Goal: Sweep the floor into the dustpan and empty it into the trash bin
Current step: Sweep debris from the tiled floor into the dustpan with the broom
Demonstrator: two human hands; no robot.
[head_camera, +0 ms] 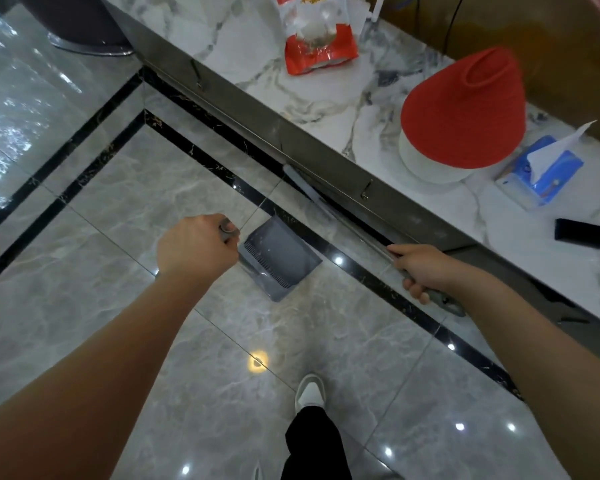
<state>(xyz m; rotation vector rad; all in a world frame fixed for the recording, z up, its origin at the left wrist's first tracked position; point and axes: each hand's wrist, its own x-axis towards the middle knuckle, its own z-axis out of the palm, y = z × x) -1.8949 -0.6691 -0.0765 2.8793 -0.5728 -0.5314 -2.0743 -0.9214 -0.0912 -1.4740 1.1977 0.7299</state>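
A grey dustpan (280, 255) with a comb edge stands on the glossy tiled floor (125, 209) by the black border strip. My left hand (196, 245) grips the top of its upright handle. My right hand (421, 268) grips the long grey broom handle (347, 225), which slants up and left. The broom head (297, 176) reaches under the edge of the marble counter (326, 98), partly hidden by it. No trash bin is in view.
The counter runs diagonally along the right, holding a red and white snack bag (317, 32), a red cone-shaped lid on a white base (465, 109), a blue tissue pack (541, 171) and a black object (586, 233). My shoe (310, 393) stands on the floor below.
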